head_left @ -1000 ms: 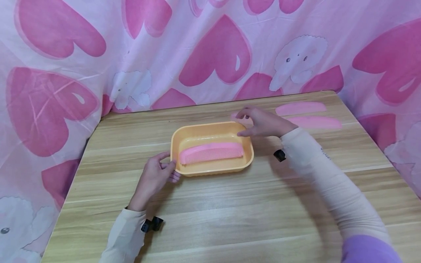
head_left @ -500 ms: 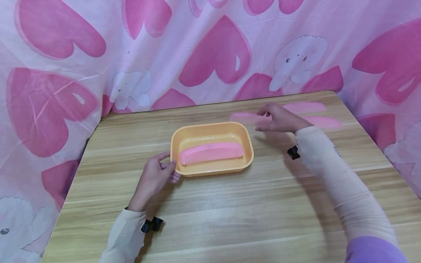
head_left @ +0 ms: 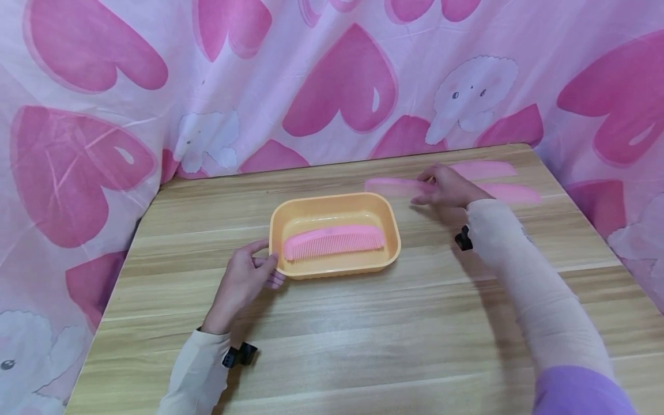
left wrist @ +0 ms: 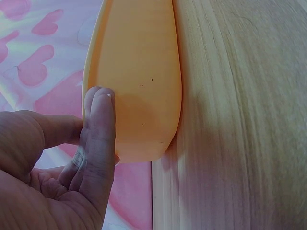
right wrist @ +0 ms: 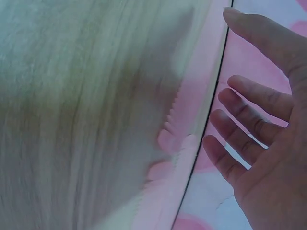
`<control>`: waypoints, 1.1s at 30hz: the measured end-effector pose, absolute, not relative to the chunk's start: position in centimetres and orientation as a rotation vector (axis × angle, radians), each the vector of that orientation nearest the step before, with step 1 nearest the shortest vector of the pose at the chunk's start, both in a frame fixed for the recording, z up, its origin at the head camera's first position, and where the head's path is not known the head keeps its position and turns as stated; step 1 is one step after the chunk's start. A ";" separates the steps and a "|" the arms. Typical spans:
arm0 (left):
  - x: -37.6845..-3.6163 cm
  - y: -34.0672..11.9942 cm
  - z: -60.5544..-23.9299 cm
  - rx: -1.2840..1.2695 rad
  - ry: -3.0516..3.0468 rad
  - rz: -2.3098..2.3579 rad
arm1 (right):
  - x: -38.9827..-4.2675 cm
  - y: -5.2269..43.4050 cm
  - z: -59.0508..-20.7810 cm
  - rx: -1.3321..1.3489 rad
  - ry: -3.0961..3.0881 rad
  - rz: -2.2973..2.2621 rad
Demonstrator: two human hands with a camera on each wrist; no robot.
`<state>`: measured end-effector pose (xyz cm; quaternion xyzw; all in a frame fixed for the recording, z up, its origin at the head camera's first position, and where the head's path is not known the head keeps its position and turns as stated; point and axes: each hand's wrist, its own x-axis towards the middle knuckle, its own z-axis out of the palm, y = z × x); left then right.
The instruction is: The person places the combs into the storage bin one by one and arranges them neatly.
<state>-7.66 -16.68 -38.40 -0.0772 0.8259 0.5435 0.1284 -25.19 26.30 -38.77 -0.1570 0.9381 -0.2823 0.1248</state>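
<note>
We see a heart-printed curtain (head_left: 339, 80) behind a wooden desk (head_left: 332, 346), where an orange tray (head_left: 332, 208) stands, one end pinched by the left grip (head_left: 246, 274). The right grip (head_left: 448, 186) is wide at one end of a pink comb (head_left: 395, 185); we find two more combs (head_left: 487, 168) farther right and a fourth comb (head_left: 334, 237) inside the tray.
</note>
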 end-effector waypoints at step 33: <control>-7.7 -16.9 -38.4 -0.187 2.379 1.622 | -26.9 26.8 -41.1 -0.385 2.707 -0.814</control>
